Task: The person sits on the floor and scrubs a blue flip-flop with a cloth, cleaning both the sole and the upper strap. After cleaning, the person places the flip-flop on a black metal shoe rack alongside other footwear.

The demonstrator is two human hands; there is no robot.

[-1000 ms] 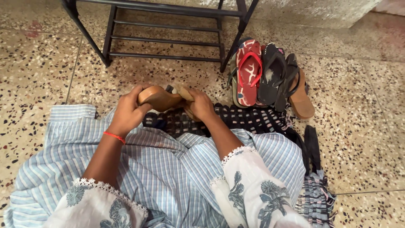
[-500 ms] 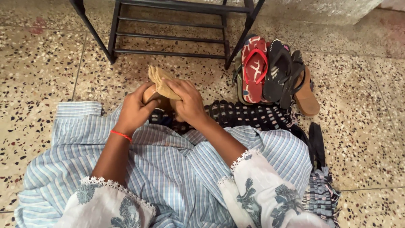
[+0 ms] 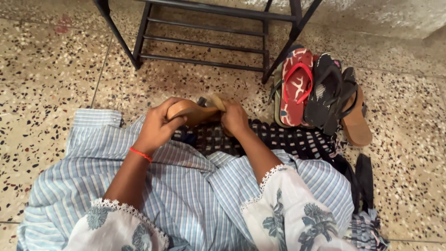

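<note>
Both hands (image 3: 160, 125) (image 3: 234, 118) around tan sandal (image 3: 193, 111), one per end.

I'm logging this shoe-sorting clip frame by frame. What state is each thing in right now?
Tan sandal: held off the floor in both hands.
Left hand: gripping the sandal's rounded end.
Right hand: gripping its other end.
Shoe rack: standing on the floor, visible shelves bare.
Red flip-flop: lying sole-up side visible, in the pile by the rack.
Black flip-flops: overlapping in the pile.
Brown sandal: at the pile's edge.
</note>
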